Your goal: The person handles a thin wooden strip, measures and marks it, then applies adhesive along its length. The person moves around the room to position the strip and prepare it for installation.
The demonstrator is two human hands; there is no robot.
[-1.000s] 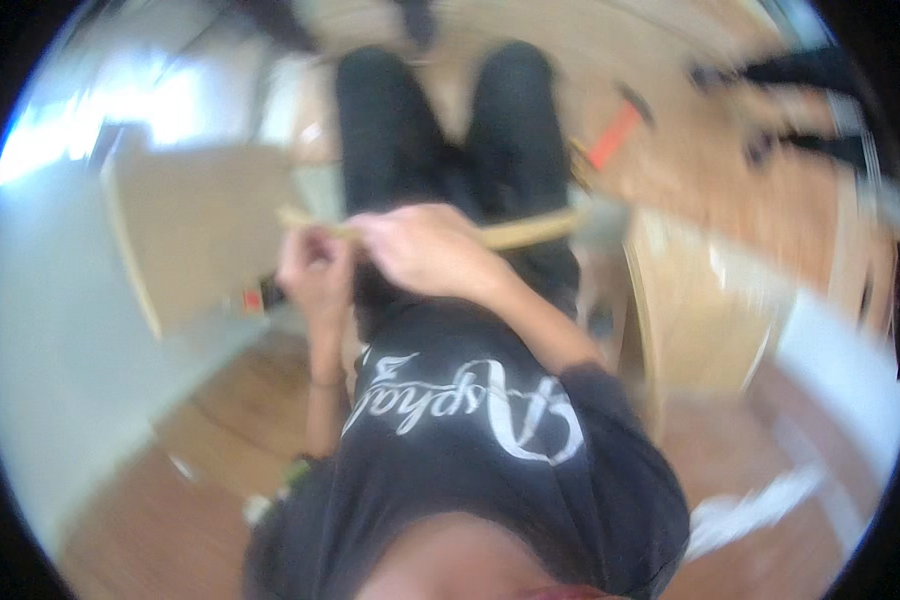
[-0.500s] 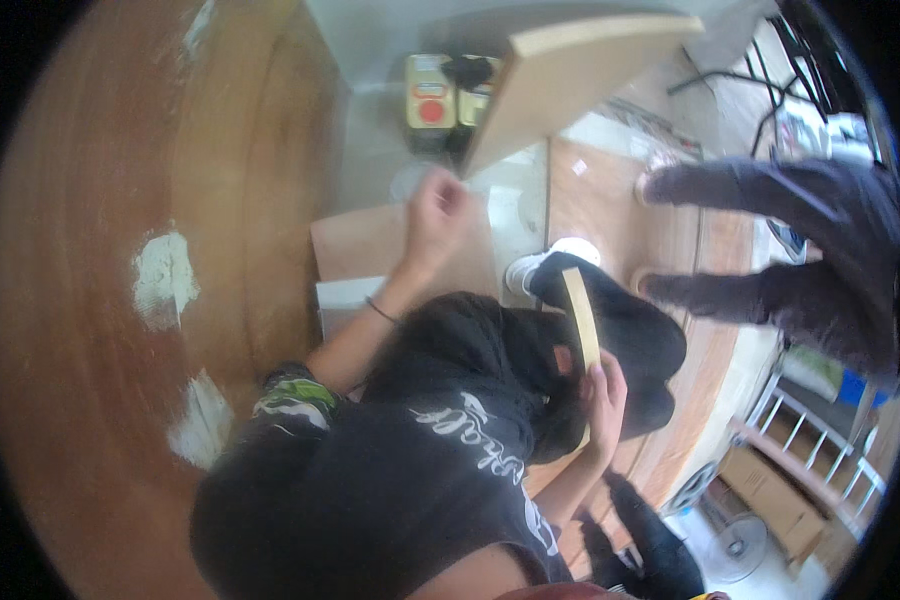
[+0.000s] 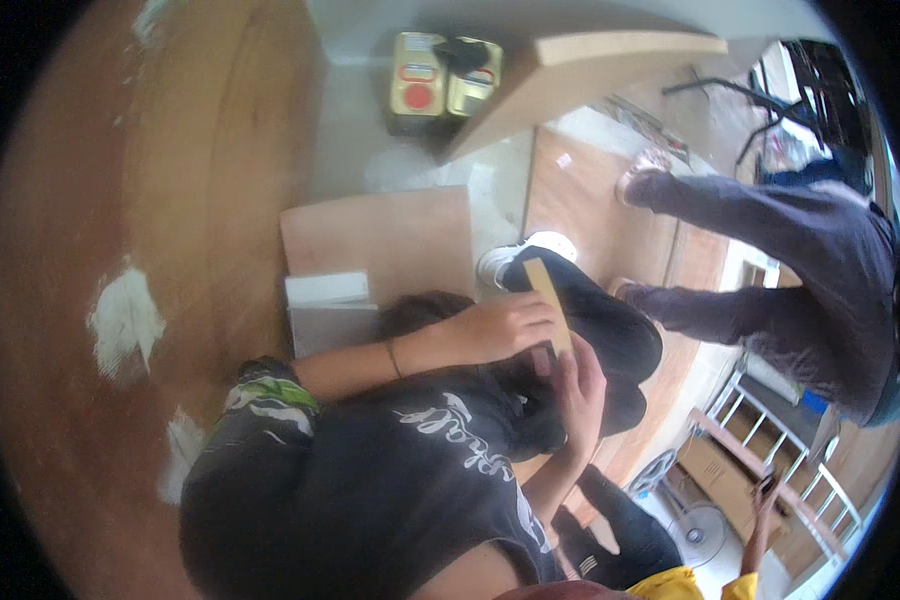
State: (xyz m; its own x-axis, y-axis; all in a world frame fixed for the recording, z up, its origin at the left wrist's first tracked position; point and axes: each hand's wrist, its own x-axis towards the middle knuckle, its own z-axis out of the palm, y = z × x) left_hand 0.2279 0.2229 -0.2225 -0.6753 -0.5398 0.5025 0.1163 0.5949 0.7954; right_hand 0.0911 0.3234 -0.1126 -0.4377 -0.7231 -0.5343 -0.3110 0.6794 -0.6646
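Note:
My left hand (image 3: 510, 328), a band on its wrist, has its fingers curled on a narrow pale wooden strip (image 3: 542, 282) over my dark-trousered lap. My right hand (image 3: 578, 392) grips the same strip just below, by its lower part, which the fingers partly hide. The strip's far end points up toward my white shoe (image 3: 550, 245). A pinkish sheet board (image 3: 375, 235) and pale flat pieces (image 3: 326, 290) lie beside my legs.
Left is a brown wooden surface (image 3: 70, 250) with white patches. Beyond stand yellow cans (image 3: 417, 75) and an upright board (image 3: 570, 80). A person's legs (image 3: 770, 230) are at right; another person in yellow (image 3: 670, 585) is lower right, near a fan (image 3: 698, 530).
The view has swung round since a second ago. Since half a second ago, my left hand has come down from beside the upright board onto the strip, which sits slightly farther left.

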